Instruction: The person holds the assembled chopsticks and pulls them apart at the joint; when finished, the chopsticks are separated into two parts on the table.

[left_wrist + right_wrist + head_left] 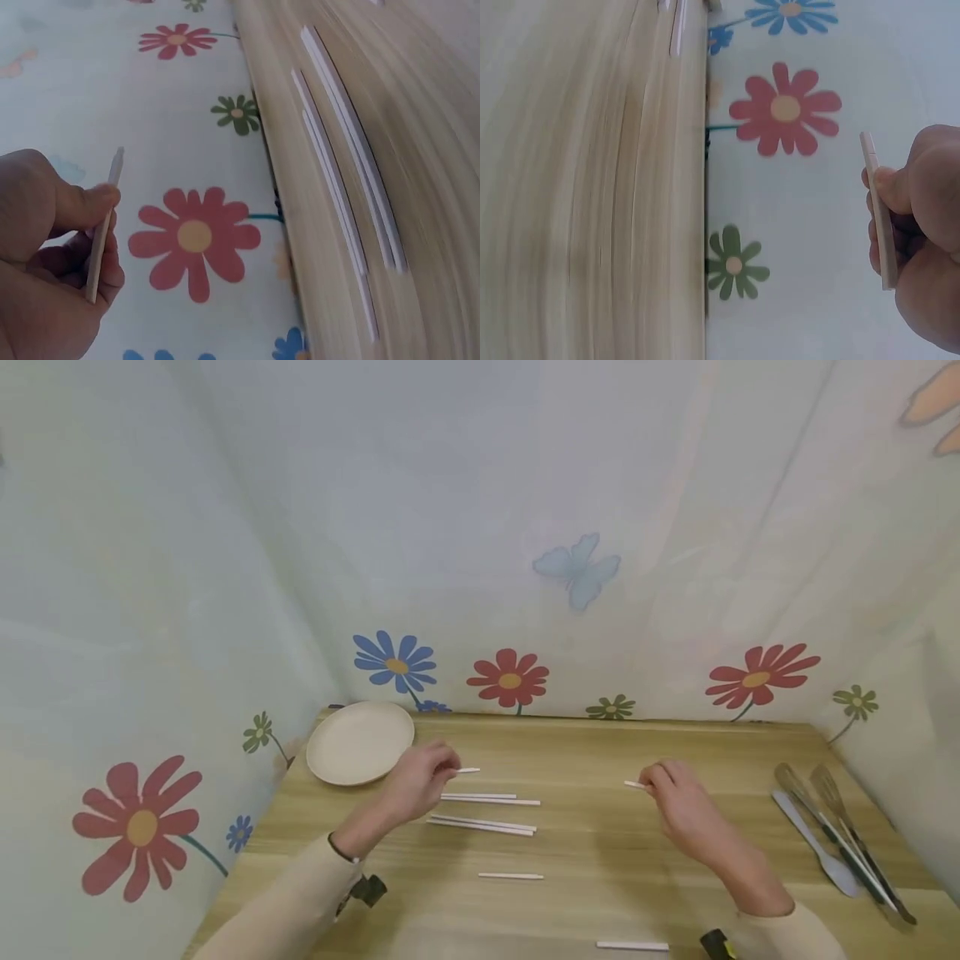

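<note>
My left hand (pixel 423 781) pinches a short pale stick (pixel 468 770) between thumb and fingers. In the left wrist view this stick (pixel 105 225) narrows at its upper end. A similar short stick (pixel 635 785) is in my right hand (pixel 678 802), and the right wrist view shows its blunt ends (pixel 880 210). Both hands are raised above the wooden table and stand well apart. Between and below them lie long white sticks, one pair (pixel 491 799) behind another pair (pixel 483 826). Nearer the front are a short stick (pixel 511 876) and another short white piece (pixel 632 946).
A cream plate (pixel 362 743) sits at the table's back left corner, close to my left hand. On the right lie a pale spatula-like utensil (pixel 813 843) and two whisk-like utensils (pixel 855 835). A flower-printed curtain (pixel 480 568) borders the wooden table (pixel 570 910).
</note>
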`<control>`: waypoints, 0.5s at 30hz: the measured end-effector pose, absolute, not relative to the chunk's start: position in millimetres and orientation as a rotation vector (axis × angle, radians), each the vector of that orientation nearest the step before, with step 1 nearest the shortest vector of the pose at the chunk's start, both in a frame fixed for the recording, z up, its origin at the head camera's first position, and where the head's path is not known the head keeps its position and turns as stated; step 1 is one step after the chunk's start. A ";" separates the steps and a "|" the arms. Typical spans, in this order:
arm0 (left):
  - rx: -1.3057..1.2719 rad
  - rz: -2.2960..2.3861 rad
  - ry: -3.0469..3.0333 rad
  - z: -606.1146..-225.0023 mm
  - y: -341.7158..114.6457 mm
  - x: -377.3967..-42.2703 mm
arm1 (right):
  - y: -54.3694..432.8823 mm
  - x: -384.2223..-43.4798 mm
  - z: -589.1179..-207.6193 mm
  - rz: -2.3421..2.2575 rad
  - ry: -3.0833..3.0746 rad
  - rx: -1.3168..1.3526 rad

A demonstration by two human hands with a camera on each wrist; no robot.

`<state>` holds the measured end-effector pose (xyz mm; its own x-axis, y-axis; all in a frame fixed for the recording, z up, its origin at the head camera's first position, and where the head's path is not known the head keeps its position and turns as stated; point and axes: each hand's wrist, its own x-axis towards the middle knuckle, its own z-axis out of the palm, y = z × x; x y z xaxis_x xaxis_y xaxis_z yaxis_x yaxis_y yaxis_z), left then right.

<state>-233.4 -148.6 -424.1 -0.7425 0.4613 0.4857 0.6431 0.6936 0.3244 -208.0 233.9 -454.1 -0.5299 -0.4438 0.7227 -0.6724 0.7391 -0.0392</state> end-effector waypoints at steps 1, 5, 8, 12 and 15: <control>-0.894 -0.700 -2.540 -422.6 -150.2 -234.4 | 235.2 -208.4 -453.0 0.410 -2.214 0.881; -0.975 -0.715 -2.564 -420.2 -146.7 -236.0 | 233.4 -210.1 -451.6 0.425 -2.195 0.963; -0.939 -0.705 -2.579 -420.9 -144.2 -233.6 | 230.5 -207.0 -449.6 0.437 -2.220 0.935; -0.912 -0.701 -2.597 -421.7 -142.7 -230.0 | 228.2 -203.7 -446.4 0.442 -2.254 0.914; -0.922 -0.705 -2.614 -422.5 -142.2 -228.3 | 227.5 -202.2 -446.1 0.440 -2.248 0.941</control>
<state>-228.3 -142.2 -422.5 -0.7566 0.5094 0.4100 0.6465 0.6770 0.3518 -202.2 227.5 -446.1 -0.5290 -0.5070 0.6805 -0.7261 0.6855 -0.0537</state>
